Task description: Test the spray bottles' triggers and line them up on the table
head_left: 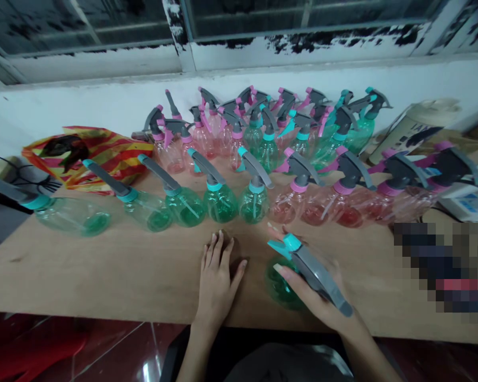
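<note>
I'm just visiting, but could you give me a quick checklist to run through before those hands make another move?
1. Right hand around the green bottle: ok, thumb on the near side, fingers beyond it.
2. Sprayer head on that bottle: ok, in place.
3. Sprayer head screwed tight: cannot tell.
4. Left hand free: ok, it lies palm down on the table, holding nothing.
5. Striped bag away from both hands: ok, it lies beyond the front row at the left.
</note>
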The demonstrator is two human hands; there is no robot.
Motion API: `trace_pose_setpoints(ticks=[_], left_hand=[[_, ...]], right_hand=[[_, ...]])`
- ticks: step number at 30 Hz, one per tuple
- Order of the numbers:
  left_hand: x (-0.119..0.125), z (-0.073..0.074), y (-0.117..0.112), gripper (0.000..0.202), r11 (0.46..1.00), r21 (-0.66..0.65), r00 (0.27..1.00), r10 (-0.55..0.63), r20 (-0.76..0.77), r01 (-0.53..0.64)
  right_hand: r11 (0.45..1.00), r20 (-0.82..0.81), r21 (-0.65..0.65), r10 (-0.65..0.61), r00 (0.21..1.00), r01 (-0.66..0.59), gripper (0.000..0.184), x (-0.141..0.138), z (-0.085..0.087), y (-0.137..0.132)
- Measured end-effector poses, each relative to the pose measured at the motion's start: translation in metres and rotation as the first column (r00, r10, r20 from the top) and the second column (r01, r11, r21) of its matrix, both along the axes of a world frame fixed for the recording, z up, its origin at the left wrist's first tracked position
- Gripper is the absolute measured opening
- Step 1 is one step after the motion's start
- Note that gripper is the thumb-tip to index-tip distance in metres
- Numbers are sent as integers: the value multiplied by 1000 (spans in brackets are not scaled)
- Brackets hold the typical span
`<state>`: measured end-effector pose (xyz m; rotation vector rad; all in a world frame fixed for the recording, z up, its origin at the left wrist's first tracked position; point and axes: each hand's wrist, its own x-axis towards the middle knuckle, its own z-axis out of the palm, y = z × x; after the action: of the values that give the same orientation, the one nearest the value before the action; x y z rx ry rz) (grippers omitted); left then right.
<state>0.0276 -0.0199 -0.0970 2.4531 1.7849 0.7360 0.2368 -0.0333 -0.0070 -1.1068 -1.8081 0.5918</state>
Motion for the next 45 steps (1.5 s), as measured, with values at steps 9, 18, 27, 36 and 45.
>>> trace_pose_setpoints(ticks=[9,18,27,36,45], left_hand=[[0,-1,1,46,1000,3,1000,-2,-18,2],[0,-1,1,46,1000,16,1000,-2,-11,2],[1,0,1,46,1000,18,1000,-8,-13,8],[1,0,1,45,1000,12,1000,4,8,-4],[1,-2,1,46,1000,24,1000,2,-2,-2]], right_hand=[[1000,5,-12,-3,1000,3,42,1,-2,1],[998,-47,69,13,999,-10,18,-3,1,9],[995,-71,97,25,997,-18,14,-3,2,13],[998,-26,5,57,998,-57,45,4,-7,10],[996,-71,-13,87,994,-89,42,3,-6,11]])
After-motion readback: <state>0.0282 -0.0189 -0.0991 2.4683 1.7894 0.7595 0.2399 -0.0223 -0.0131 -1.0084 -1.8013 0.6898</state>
